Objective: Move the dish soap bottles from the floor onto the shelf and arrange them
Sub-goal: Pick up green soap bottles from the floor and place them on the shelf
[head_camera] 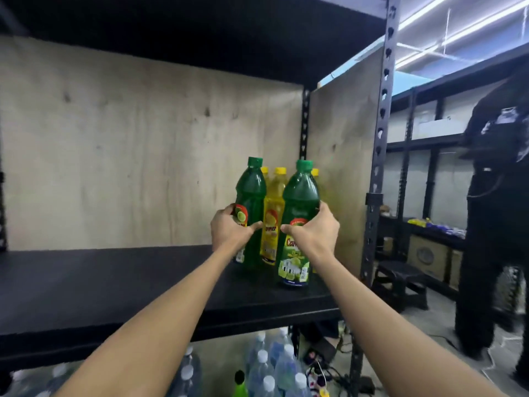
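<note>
Dim under the upper deck; shelf (pixel 114 282) surface near black, detail lost toward its left edge. Light comes from ceiling tubes (pixel 458 27) upper right, blown out and streaked. Soft glare on green bottles (pixel 300 196). Wide-angle bending of upright post (pixel 380 138). Overall soft, floor bottles (pixel 269 368) blurred.

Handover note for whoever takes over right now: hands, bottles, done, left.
Left hand: gripping the left green bottle, upright on the shelf.
Right hand: gripping the right green bottle, upright near the shelf's front edge.
Behind them: yellow bottles standing against the back right corner.
Done: both green bottles and the yellow ones are on the shelf.
Left: release and line up the green pair; one green-capped bottle shows below the shelf, beside the water bottles.
</note>
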`<state>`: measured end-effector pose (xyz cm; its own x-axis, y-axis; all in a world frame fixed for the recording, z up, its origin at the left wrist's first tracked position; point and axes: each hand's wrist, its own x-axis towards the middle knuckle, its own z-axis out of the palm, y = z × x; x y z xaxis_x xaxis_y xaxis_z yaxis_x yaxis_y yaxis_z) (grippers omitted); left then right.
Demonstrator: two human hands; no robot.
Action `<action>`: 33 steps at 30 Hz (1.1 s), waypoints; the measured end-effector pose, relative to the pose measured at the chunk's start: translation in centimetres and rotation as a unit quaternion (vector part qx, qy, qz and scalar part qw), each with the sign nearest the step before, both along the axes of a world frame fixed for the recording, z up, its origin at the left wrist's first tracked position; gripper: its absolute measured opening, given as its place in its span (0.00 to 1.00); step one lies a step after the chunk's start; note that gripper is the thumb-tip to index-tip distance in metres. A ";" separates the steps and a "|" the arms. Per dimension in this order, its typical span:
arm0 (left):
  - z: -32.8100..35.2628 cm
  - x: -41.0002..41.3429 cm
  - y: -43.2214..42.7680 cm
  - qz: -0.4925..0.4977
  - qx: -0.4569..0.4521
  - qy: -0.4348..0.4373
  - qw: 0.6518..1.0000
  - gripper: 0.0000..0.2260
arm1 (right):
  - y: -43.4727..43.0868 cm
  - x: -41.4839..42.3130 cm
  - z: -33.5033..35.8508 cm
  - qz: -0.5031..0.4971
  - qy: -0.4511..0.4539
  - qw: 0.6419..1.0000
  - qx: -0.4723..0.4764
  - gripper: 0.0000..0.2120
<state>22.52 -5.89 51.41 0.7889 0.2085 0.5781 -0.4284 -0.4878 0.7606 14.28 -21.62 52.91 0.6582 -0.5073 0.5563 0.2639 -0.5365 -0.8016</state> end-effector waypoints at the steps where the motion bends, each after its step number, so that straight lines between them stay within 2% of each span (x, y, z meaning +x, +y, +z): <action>1: -0.2 1.2 -0.3 -0.002 -0.001 0.003 1.000 0.26 | 0.1 1.1 -0.1 -0.001 0.003 1.000 0.006 0.35; 5: -1.5 5.0 -1.3 -0.026 -0.011 0.019 0.999 0.25 | 0.2 4.3 -0.5 -0.005 0.025 0.999 0.021 0.35; 8: -2.3 6.4 -1.4 -0.031 -0.020 0.010 0.999 0.24 | 0.5 5.3 -0.8 -0.009 0.024 1.000 -0.005 0.38; 13: -3.0 7.4 -1.0 -0.059 -0.001 0.017 0.998 0.30 | 0.7 5.7 -1.7 -0.034 0.023 0.998 -0.040 0.45; 16: -2.7 5.8 -0.2 -0.087 0.063 0.089 0.990 0.33 | 0.8 4.6 -2.0 -0.056 0.053 0.994 -0.082 0.48; 19: -2.9 1.4 1.6 -0.071 0.088 0.162 0.980 0.33 | 0.8 1.6 -3.1 -0.032 0.086 0.995 -0.043 0.47; 20: -3.6 -1.0 2.4 -0.054 0.062 0.136 0.987 0.32 | 0.8 0.0 -4.2 -0.028 0.084 0.996 -0.027 0.45; 22: -6.5 -7.0 3.9 -0.033 -0.012 0.007 0.999 0.25 | 0.6 -3.5 -8.3 -0.031 0.060 0.998 0.004 0.35; 24: -11.3 -13.3 4.8 -0.011 -0.066 -0.111 0.992 0.17 | 0.4 -7.3 -14.4 -0.046 0.045 0.997 0.051 0.25; 26: -17.6 -19.0 5.1 0.014 -0.063 -0.137 0.989 0.11 | 0.6 -11.0 -21.9 -0.073 0.090 0.988 0.099 0.19; 28: -25.6 -22.6 5.8 0.034 -0.011 -0.089 0.995 0.09 | 0.6 -14.3 -30.3 -0.094 0.181 0.963 0.174 0.18; 29: -30.0 -23.6 6.5 0.041 0.018 -0.028 0.999 0.09 | 0.6 -16.0 -34.4 -0.090 0.253 0.942 0.199 0.18; 31: -38.5 -24.8 8.3 0.039 0.059 0.152 0.986 0.12 | 0.5 -18.3 -43.4 -0.083 0.391 0.888 0.227 0.22; 33: -45.2 -25.6 10.4 0.029 0.074 0.333 0.940 0.12 | 0.8 -19.8 -50.2 -0.074 0.489 0.830 0.257 0.28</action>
<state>-3.05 4.52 6.24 0.9758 0.2183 -0.0137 0.1490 -0.6176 0.7723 -5.56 -20.84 2.68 0.5767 -0.6271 -0.5236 -0.6870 -0.0255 -0.7262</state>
